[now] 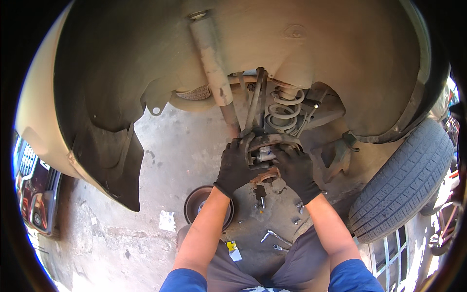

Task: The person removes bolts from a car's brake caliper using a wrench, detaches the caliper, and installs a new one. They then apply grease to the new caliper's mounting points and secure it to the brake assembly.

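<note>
Both my hands wear black gloves and work at a drum brake assembly (277,139) under the wheel arch. My left hand (234,166) has its fingers curled around the left side of the assembly's dark curved part. On the other side, my right hand (295,174) is closed, fingers bent inward close to a silvery cylindrical part (265,155); its fingertips are partly hidden, and what they grip is unclear. A rusty flange (266,175) shows between and below the hands. Above them stand a shock absorber (212,63) and a coil spring (284,114).
A brake drum (188,207) lies on the concrete to the left. Near my knees are a ratchet wrench (277,237), a socket tool (279,248) and a small yellow-and-white box (233,250). A tyre (401,182) stands at right. The fender liner (112,160) hangs at left.
</note>
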The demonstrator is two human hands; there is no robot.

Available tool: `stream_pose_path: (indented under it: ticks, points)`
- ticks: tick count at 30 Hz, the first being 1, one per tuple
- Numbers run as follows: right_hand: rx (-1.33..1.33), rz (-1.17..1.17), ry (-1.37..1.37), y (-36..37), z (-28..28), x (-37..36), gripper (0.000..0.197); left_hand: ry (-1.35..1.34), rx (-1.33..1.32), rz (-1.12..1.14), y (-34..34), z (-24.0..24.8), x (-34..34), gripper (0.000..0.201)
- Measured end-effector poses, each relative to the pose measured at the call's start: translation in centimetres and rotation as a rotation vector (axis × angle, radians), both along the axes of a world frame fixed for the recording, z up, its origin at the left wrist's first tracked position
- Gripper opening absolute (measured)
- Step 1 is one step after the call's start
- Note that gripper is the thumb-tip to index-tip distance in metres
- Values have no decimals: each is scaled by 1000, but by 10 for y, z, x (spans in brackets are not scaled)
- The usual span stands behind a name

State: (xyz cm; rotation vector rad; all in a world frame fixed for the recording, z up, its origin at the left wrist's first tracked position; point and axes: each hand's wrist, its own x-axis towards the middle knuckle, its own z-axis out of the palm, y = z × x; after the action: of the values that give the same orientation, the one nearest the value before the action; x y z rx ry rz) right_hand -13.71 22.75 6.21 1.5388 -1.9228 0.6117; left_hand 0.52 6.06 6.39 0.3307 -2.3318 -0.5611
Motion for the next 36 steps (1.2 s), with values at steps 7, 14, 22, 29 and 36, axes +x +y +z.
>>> stream_pose_path:
  ticks: [7, 14, 22, 29, 36]
  points:
    - [169, -42, 224, -8, 11, 7, 45, 45, -6, 34, -5, -11, 2, 101]
    - [304, 10, 390, -13, 19, 4, 43, 80, -29, 67, -5, -21, 3, 103]
    - [171, -71, 276, -10, 9, 15, 40, -33, 10, 90, -4, -17, 3, 98]
    - [79, 12, 147, -5, 13, 9, 37, 17, 21, 140, 5, -8, 2, 93]
    - [-82, 131, -338, 15, 4, -4, 36, 51, -22, 101, 3, -11, -1, 90]
